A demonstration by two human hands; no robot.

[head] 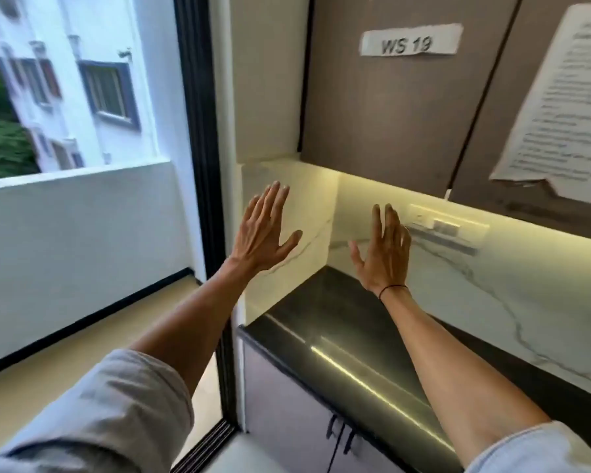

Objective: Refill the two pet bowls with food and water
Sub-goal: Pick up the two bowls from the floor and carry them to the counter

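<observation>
Neither grip holds anything: your left hand [265,230] and right hand [384,252] hover spread-fingered above the glossy black stone worktop [342,339], and no pet bowls are in view.

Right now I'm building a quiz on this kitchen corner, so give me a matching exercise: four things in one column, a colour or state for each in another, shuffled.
Things:
1. left hand
2. glossy countertop
3. torn paper label reading WS 19
4. thin band on the right wrist

Colours or states:
A. white with dark lettering
B. black, worn round the arm
C. dark and reflecting a strip of light
D. open, fingers straight, holding nothing

Pairs: 1-D, 2-C, 3-A, 4-B
</observation>
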